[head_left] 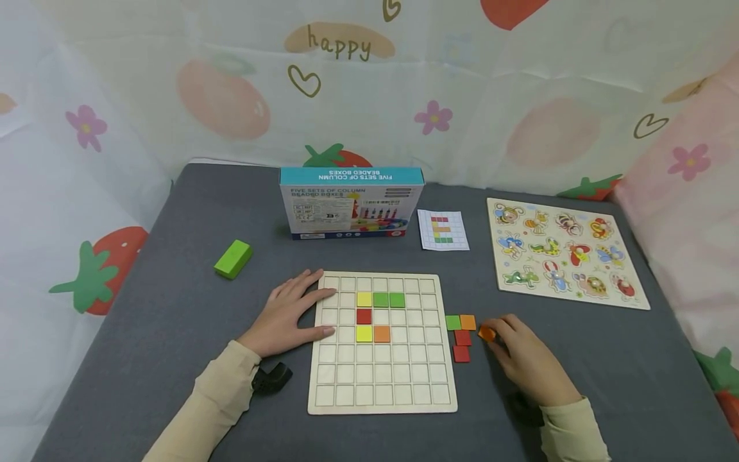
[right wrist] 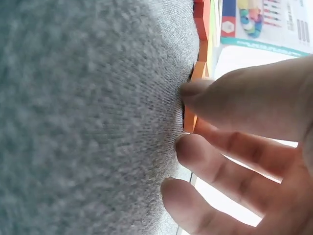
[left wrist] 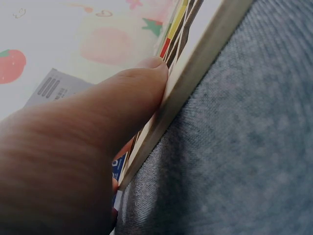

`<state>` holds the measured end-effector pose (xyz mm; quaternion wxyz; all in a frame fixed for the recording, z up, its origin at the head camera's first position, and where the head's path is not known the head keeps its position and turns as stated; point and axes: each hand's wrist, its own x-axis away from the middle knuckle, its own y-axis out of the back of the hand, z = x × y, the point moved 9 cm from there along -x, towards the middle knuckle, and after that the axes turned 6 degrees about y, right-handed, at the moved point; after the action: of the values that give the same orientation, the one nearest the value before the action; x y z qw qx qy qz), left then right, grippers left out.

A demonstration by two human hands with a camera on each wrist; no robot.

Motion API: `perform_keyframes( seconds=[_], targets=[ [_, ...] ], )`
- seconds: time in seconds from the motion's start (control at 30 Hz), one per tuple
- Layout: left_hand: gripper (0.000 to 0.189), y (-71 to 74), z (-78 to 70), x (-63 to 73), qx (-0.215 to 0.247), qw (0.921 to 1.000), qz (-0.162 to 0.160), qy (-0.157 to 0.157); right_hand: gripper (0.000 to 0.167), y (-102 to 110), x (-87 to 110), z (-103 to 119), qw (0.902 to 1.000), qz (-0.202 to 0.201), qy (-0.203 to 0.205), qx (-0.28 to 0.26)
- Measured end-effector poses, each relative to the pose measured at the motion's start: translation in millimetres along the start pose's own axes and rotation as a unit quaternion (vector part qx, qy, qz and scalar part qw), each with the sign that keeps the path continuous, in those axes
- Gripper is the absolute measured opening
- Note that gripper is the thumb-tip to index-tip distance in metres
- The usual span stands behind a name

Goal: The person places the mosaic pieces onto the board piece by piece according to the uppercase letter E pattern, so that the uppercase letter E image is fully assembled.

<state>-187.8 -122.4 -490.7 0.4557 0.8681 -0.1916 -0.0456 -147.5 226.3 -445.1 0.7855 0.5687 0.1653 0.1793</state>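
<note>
Pinching a small square orange tile between thumb and fingers, the right hand lay at 3 o'clock from a pale wooden grid board, its grasp narrow. Between hand and board, beside the board's 3 o'clock edge, rested a loose green tile, a loose orange tile and two loose red tiles. The left hand, thumb and fingers spread wide and gripping nothing, rested on the board's edge between 9 and 10 o'clock. Six tiles occupied grid cells: two yellow, two green, one red, one orange. Around the board stood a bright green rectangular block at 10 o'clock, a printed cardboard box near 12, a white paper pattern card at 1, and a wooden insect-picture board at 2.
</note>
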Motion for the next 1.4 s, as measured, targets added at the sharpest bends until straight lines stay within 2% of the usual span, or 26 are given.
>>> perform_keyframes(
  seconds=[0.33,0.43,0.67,0.77,0.9,1.1,1.23,1.4],
  targets=[
    [0.072,-1.0,0.8,-0.6,-0.001,1.0000,-0.002,-0.005,0.029,4.1,-0.2,-1.8,0.9996,-0.005,-0.027,-0.003],
    [0.072,-0.7,1.0,-0.7,-0.001,1.0000,-0.003,-0.005,0.028,5.9,-4.4,3.1,0.9997,-0.005,-0.020,-0.013],
    [0.073,-0.7,1.4,-1.0,-0.006,1.0000,-0.002,-0.001,0.031,3.9,-24.2,38.9,0.9971,-0.009,0.069,-0.031],
    [0.073,-0.3,1.4,-0.8,-0.003,1.0000,-0.002,-0.001,0.032,1.5,-31.7,58.6,0.9918,-0.012,0.117,-0.050],
    [0.072,-0.4,1.1,-0.3,0.000,1.0000,-0.002,-0.004,0.029,-6.4,-40.0,81.1,0.9832,0.005,0.164,-0.079],
    [0.072,-0.9,1.0,-0.4,-0.001,1.0000,-0.003,-0.005,0.017,-23.8,-55.0,98.8,0.9773,0.047,0.190,-0.083],
    [0.073,-1.8,0.8,-0.9,-0.002,1.0000,0.000,-0.006,0.013,-27.4,-60.2,106.0,0.9737,0.049,0.210,-0.075],
    [0.073,-1.6,1.8,-1.0,-0.004,1.0000,0.002,-0.002,0.015,-28.4,-63.3,108.0,0.9731,0.045,0.215,-0.069]
  ],
)
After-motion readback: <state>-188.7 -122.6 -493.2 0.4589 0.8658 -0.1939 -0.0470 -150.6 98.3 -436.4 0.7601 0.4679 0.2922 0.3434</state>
